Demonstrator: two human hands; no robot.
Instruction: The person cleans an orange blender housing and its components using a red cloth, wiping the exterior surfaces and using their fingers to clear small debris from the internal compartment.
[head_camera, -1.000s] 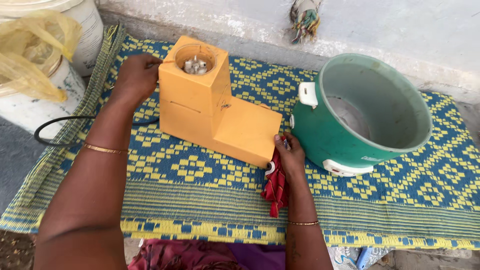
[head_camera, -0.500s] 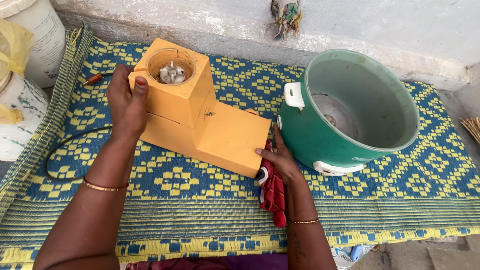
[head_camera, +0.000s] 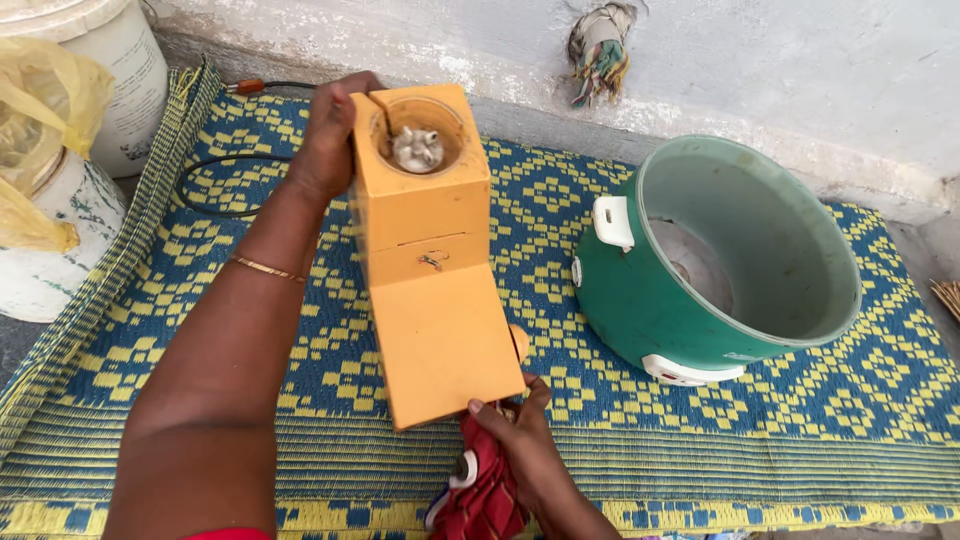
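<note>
Your left hand (head_camera: 328, 135) was wrapped around the far top corner of the orange mixer base (head_camera: 425, 260), fingers closed on its upright tower just beside the round socket where the metal coupling (head_camera: 417, 148) sat. Your right hand (head_camera: 520, 440) pressed against the near lower corner of the base, closed on a red cloth (head_camera: 480, 495) bunched under the palm. The base stood on the blue-and-yellow woven mat (head_camera: 700, 420), its long side pointing toward you, well apart from the green cooker shell (head_camera: 720, 270) on your right.

To do this step well, you needed the left hand to steady the tower while the cloth hand did the rubbing, so the base did not skid on the mat. A flat fold of cloth would have served better than a bunch. The black cord (head_camera: 215, 185) lay behind your left wrist; it looked unplugged, though its far end was hard to make out. Keeping it free of the white buckets (head_camera: 60, 210) mattered.
</note>
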